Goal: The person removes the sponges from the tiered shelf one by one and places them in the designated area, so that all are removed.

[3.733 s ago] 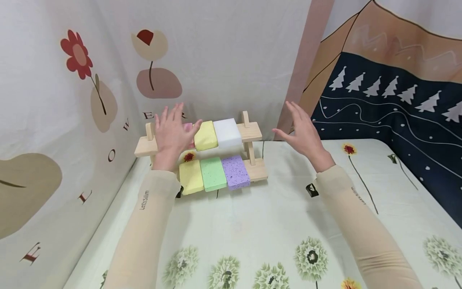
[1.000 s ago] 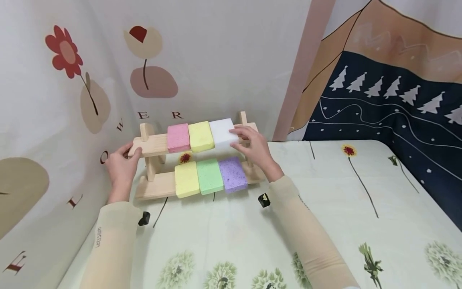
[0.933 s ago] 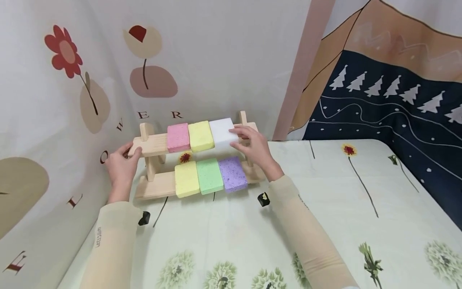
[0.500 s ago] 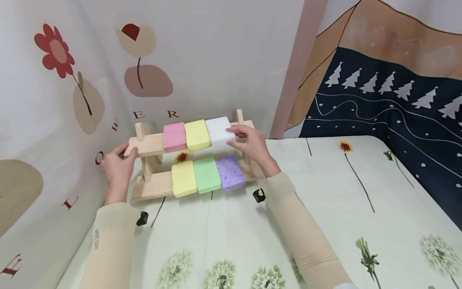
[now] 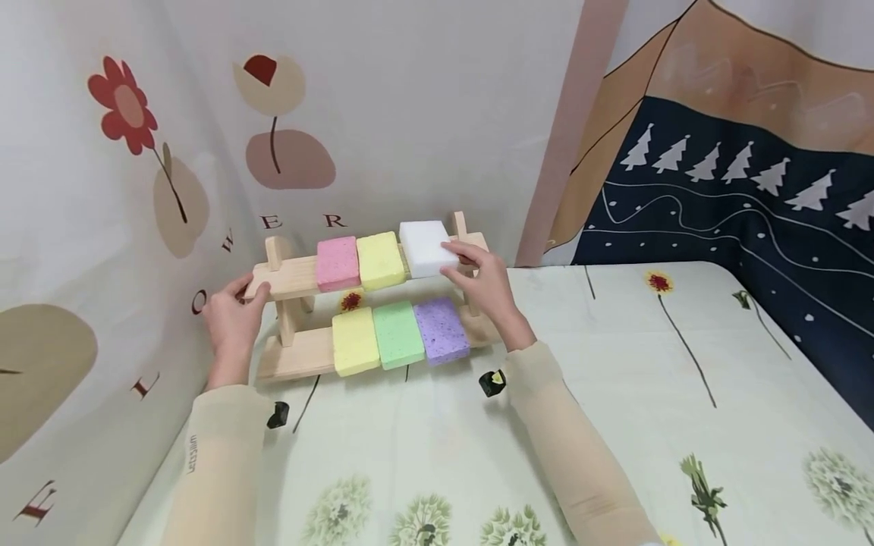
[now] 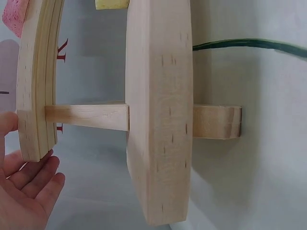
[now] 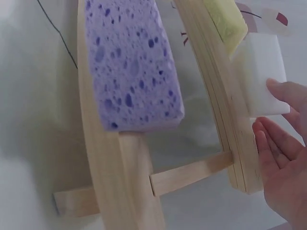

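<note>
A two-tier wooden rack (image 5: 293, 277) stands against the back cloth. My left hand (image 5: 234, 318) grips the left end of its upper board, thumb on the near edge; the left wrist view shows the fingers under that end. With my right hand (image 5: 486, 284) I pinch a white sponge (image 5: 426, 249) by its right side, just above the upper board. Left of it on that board lie a yellow sponge (image 5: 381, 260) and a pink sponge (image 5: 337, 263). Along the lower board sit a pale yellow sponge (image 5: 356, 341), a green sponge (image 5: 399, 335) and a purple sponge (image 7: 132, 62).
A light cloth printed with flowers (image 5: 437, 455) covers the table. Patterned curtains (image 5: 410, 106) rise close behind the rack and to its left. A dark curtain with white trees (image 5: 737, 205) hangs at the right.
Both hands came down from the air to the rack. In the last half second the right hand has lifted the white sponge slightly and opened a small gap from the yellow one.
</note>
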Tool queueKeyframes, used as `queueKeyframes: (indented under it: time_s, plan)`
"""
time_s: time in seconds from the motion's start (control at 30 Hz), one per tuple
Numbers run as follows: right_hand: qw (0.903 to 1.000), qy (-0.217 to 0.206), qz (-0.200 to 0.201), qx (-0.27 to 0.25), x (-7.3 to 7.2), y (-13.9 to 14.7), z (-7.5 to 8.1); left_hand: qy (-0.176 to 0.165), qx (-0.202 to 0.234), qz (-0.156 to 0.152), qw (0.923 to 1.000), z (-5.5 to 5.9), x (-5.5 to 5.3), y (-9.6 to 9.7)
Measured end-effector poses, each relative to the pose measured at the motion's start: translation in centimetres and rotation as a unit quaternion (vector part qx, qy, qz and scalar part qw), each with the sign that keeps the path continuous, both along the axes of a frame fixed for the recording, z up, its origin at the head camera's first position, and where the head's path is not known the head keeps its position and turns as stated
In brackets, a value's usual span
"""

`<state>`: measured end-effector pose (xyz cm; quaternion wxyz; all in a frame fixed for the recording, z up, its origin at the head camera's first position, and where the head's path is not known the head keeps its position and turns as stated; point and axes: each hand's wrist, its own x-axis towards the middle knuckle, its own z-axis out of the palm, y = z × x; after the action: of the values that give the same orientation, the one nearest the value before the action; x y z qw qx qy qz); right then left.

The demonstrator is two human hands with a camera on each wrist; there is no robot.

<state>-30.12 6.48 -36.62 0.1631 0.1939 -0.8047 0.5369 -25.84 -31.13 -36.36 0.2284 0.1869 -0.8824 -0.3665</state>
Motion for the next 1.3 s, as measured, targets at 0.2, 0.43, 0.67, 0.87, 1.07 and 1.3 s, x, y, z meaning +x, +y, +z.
queueKeyframes:
  time_s: [0.2, 0.43, 0.67, 0.87, 1.07, 1.3]
  plan:
    - [0.9957, -0.016, -0.001, -0.091, 0.9, 0.7, 0.0, 0.000, 0.000, 0.003, 1.0000, 0.1, -0.1, 0.1]
    - [0.9839, -0.036, -0.028, -0.172, 1.7, 1.8, 0.8, -0.011, -0.002, 0.000, 0.9999, 0.0, -0.2, 0.2]
    - [0.9652, -0.075, -0.031, -0.249, 2.0, 3.2, 0.7, -0.011, 0.000, -0.001, 0.9999, 0.1, -0.2, 0.2]
    - [0.9592, -0.077, -0.061, -0.265, 1.8, 4.4, -0.1, -0.011, 0.004, 0.000, 0.9999, 0.1, -0.2, 0.1]
    - [0.9557, -0.087, -0.098, -0.263, 2.0, 5.8, -0.6, -0.009, -0.001, -0.004, 0.9999, 0.3, -0.2, 0.0]
    - [0.9449, -0.112, -0.150, -0.269, 1.8, 7.2, -1.7, -0.013, 0.002, -0.006, 0.9999, 0.2, -0.1, 0.1]
